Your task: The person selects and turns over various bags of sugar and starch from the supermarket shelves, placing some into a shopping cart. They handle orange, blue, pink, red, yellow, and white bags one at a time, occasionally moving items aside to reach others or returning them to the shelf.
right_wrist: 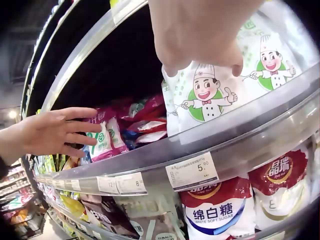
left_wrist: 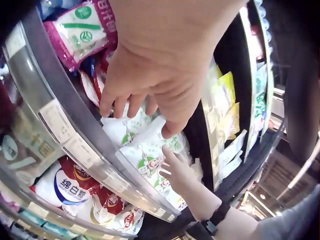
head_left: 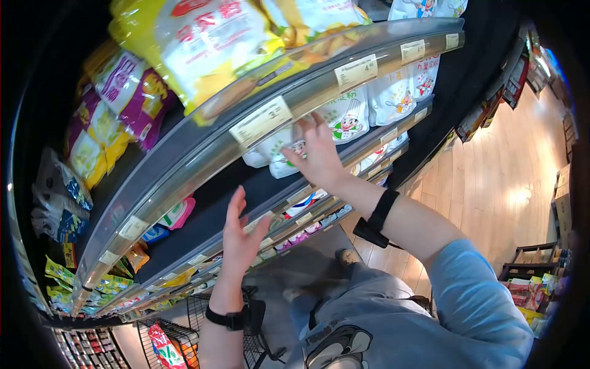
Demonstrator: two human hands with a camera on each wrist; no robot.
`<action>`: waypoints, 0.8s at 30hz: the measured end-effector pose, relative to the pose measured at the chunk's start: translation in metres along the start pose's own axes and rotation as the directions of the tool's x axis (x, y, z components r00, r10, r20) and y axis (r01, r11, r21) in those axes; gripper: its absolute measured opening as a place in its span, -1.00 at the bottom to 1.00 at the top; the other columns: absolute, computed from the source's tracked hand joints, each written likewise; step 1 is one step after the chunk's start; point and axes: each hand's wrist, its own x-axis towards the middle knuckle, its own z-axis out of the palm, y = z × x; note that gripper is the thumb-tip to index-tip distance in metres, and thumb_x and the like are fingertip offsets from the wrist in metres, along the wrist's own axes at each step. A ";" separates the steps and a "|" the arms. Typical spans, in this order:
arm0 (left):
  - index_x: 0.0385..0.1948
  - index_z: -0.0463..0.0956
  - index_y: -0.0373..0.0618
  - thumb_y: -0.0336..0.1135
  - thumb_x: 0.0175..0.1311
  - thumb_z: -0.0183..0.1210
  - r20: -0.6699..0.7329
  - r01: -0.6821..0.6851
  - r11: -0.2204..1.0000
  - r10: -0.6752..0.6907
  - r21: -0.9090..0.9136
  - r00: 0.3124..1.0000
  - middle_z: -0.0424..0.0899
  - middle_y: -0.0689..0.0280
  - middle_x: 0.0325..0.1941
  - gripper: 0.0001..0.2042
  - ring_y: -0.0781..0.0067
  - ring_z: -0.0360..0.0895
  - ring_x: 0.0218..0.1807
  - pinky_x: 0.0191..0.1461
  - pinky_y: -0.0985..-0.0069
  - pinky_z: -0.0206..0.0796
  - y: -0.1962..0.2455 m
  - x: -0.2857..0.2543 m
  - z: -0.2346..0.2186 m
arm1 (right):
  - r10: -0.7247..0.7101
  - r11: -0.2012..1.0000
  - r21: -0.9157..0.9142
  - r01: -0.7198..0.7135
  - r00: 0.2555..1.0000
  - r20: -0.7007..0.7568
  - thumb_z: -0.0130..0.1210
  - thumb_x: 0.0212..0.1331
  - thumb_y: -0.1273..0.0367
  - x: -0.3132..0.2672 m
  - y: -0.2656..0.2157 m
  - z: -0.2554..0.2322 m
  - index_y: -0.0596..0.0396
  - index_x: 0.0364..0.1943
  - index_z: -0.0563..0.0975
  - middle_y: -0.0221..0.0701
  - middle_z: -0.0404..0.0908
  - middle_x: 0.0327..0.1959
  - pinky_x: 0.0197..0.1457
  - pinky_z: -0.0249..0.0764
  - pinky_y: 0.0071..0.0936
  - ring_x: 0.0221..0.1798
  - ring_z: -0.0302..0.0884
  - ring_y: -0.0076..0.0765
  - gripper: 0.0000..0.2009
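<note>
My right hand reaches under the upper shelf edge, its fingers against a white bag with a chef cartoon, thumb held apart. In the right wrist view, the right hand covers the top of the front chef bag; whether it grips the bag is not clear. The left wrist view shows the right hand beside the chef bags. My left hand hangs in the air in front of the shelf, fingers spread, holding nothing. It also appears, palm and fingers open, in the right wrist view.
Yellow bags fill the upper shelf. Pink-and-white packs lie left of the chef bags. White sugar bags stand on the shelf below, behind a raised clear edge. A black wire cart with a red pack is beside the person.
</note>
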 end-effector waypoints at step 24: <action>0.00 0.38 -0.35 -0.29 0.05 0.29 -0.233 -0.027 0.936 -0.060 -0.352 0.971 0.51 0.13 0.00 -0.51 0.37 0.45 0.02 0.10 0.46 0.26 -0.042 0.124 0.052 | 0.084 0.790 0.554 -0.265 0.940 0.330 0.15 -0.06 0.25 0.012 0.039 0.047 0.51 0.25 -0.08 0.27 0.07 0.19 0.37 -0.04 -0.22 0.31 -0.02 0.26 -0.12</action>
